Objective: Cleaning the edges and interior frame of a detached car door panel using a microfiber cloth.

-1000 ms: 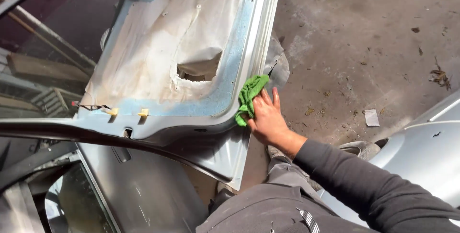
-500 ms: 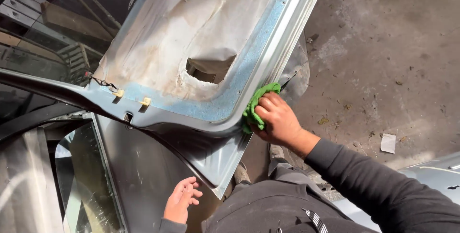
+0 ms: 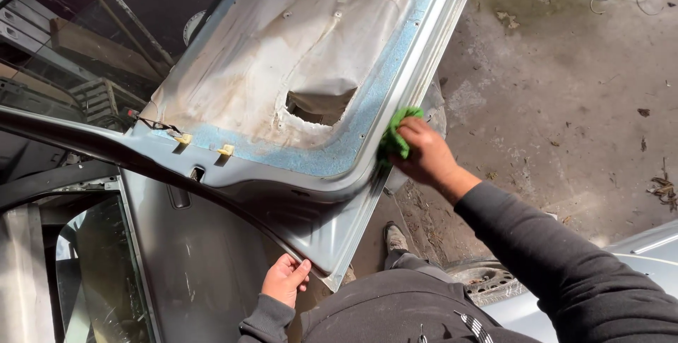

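Note:
A bare light-blue car door shell (image 3: 311, 89) leans in front of me, its inner side covered by a whitish sheet with a torn hole (image 3: 321, 106). My right hand (image 3: 427, 156) presses a green cloth (image 3: 395, 138) against the door's right edge. My left hand (image 3: 284, 279) grips the door's lower edge near its bottom corner. Two small yellow clips (image 3: 205, 144) sit on the door's lower rim.
A grey car body with a window (image 3: 99, 272) lies at the lower left. A wheel (image 3: 487, 279) and a silver panel (image 3: 635, 251) are at the lower right. Stained concrete floor (image 3: 565, 103) spreads on the right, with debris. Wooden planks (image 3: 92, 46) rest at the upper left.
My left hand has come into view and taken hold of the door's lower edge. My right hand keeps the cloth on the door's right edge while my view shifted.

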